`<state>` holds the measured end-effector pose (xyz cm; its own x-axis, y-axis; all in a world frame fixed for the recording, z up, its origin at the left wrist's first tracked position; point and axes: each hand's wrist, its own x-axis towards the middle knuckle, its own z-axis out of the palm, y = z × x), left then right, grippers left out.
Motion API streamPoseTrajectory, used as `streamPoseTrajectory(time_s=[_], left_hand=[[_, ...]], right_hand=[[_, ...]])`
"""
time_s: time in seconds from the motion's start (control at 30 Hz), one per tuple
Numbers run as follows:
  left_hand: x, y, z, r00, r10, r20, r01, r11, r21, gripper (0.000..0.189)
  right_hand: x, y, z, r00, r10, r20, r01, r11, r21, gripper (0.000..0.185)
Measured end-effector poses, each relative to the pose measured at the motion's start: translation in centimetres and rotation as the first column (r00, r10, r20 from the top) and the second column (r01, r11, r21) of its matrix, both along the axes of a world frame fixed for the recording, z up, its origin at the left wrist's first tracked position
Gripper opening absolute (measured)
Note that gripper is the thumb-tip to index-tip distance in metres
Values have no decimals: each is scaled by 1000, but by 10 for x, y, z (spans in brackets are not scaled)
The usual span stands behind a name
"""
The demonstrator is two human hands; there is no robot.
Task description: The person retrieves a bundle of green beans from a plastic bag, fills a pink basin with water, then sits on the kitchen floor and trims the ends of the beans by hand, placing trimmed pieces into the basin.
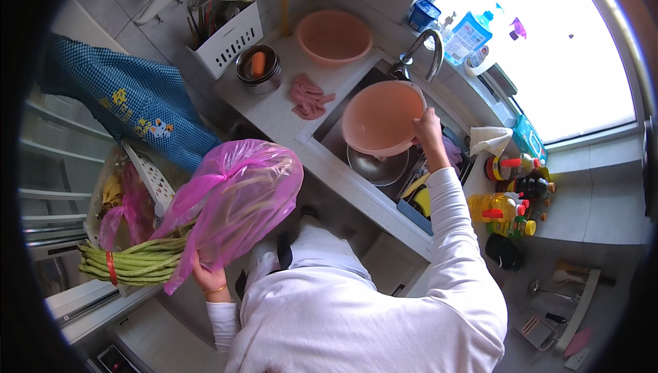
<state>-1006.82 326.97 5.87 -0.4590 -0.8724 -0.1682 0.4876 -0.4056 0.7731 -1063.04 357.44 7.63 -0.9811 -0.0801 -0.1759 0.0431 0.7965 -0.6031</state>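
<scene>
My left hand (207, 274) holds a pink plastic bag (241, 198) and a bundle of long green beans (139, 262) tied with a red band; the bag hides some of the fingers. The beans stick out to the left of the bag. With my right hand (428, 129) I grip the rim of a pink plastic basin (383, 116), tilted above the sink. Below the basin, a metal bowl (379, 170) lies in the sink, partly hidden. The curved faucet (434, 47) rises just behind the basin.
A second pink basin (334, 36), a pink cloth (310, 96) and stacked metal bowls (259, 71) with an orange piece inside are on the counter (277, 116). Bottles (496, 207) stand at the right. A perforated white basket (149, 175) and a blue checked cloth (149, 100) are at the left.
</scene>
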Motion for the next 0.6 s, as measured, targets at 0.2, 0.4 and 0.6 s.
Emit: streamPoseTrajectory(time_s=[0.2,0.4,0.6], left_hand=[[9,5,-11,999,27,-34,-26,1000,18,42],[13,12,-16,996,88,-4,-87,995,42,43],[13,15,-7,997,81,-15,-81,996,29,42]], right_hand=[[-49,-58,-2,975,220,-26,-193,901,389,27],[-50,-156,9,904,396,161,-381,577,723,36],[-48,-150,9,850,487,202,-433,426,795,27]])
